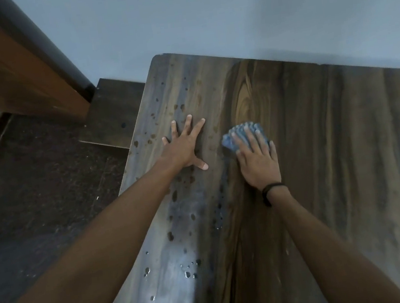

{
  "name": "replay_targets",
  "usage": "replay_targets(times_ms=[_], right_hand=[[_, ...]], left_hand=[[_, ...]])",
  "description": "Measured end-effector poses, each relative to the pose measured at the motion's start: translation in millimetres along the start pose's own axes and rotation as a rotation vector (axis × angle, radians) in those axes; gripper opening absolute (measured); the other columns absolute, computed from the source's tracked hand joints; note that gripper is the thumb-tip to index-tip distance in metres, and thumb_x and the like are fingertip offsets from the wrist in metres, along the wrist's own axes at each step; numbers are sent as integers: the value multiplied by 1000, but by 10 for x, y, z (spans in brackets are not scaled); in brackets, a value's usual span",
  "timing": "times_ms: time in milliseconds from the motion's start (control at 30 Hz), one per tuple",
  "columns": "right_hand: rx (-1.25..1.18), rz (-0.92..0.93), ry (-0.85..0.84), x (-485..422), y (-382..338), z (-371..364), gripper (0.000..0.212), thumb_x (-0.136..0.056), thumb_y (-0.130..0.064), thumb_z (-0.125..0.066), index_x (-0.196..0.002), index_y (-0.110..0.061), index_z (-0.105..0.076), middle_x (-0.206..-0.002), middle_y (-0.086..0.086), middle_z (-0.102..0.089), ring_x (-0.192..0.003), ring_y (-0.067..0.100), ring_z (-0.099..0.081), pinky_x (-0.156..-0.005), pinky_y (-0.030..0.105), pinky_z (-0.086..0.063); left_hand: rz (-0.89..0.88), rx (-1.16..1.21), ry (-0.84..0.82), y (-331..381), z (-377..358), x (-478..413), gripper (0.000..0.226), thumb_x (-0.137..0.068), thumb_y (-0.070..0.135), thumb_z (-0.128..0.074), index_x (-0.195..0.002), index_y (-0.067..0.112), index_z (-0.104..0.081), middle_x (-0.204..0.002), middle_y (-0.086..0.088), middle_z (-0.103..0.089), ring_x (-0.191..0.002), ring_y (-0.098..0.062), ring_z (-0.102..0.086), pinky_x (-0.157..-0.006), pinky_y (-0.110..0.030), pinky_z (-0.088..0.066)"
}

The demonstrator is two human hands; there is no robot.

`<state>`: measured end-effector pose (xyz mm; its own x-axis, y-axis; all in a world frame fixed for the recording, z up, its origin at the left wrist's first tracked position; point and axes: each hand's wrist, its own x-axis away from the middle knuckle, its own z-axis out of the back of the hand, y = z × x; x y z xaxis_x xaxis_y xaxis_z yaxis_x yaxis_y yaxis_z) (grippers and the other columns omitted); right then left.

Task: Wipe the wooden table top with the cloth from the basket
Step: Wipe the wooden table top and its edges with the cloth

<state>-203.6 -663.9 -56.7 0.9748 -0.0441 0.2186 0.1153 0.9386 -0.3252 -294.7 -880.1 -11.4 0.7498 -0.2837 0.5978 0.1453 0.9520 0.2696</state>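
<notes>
Press down evenly through the right grip (258, 161), laid flat with fingers straight over the blue cloth (243, 130), pinching nothing, only bearing on it. Sweep in long overlapping strokes along the grain of the surface (333, 146), not in dabs. Head left of the cloth first, toward the water drops (170, 235) scattered there and nearer the body than the cloth; probably the wettest strip left to do. Lift or shift the left grip (183, 148), spread wide and flat on the wood just left of the cloth and holding nothing, before passing through. Keep the cloth bunched under palm and fingers so that no edge trails; at present peeks out only beyond the fingertips and to their left. Turn to a dry face once soaked. Looks drier right of the cloth, though too dim to be sure.
</notes>
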Motion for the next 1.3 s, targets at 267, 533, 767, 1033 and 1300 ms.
replay_targets(times_ms=[267, 533, 767, 1033, 1300], right_hand=[[97, 147, -20, 692, -309, -282, 54, -108, -39, -26, -159, -42, -9, -169, -9, -6, -156, 18, 2, -124, 50, -4], [-32, -142, 45, 270, -555, -279, 55, -108, -39, -26, -160, -39, -9, -169, -7, 0, -156, 20, 5, -123, 54, -1], [19, -45, 37, 450, -407, -308, 56, -108, -38, -26, -160, -39, -8, -169, -10, -5, -156, 18, 0, -124, 54, -6], [83, 113, -41, 935, -462, -364, 55, -105, -41, -17, -159, -39, -10, -169, -7, -8, -156, 19, 0, -124, 56, -7], [22, -52, -3, 578, -525, -302, 55, -107, -37, -25, -160, -37, -10, -169, -5, -3, -156, 22, 3, -124, 56, -3]], left_hand=[[-35, -105, -111, -220, -250, 357, 144, -60, 49, -91, -152, 47, 20, -155, 8, 44, -144, -41, 33, -114, -74, -2], [-30, -87, -103, -239, -267, 356, 147, -56, 44, -94, -153, 48, 17, -155, 10, 43, -144, -39, 33, -113, -74, -2], [-27, -89, -115, -223, -249, 350, 148, -55, 45, -95, -153, 49, 16, -154, 12, 43, -145, -39, 33, -113, -74, -3], [-30, -105, -116, -223, -245, 369, 147, -56, 46, -94, -152, 49, 18, -153, 11, 45, -144, -39, 33, -113, -73, -4], [-26, -105, -116, -210, -231, 391, 146, -58, 44, -94, -153, 48, 17, -154, 10, 43, -144, -39, 33, -114, -73, -4]])
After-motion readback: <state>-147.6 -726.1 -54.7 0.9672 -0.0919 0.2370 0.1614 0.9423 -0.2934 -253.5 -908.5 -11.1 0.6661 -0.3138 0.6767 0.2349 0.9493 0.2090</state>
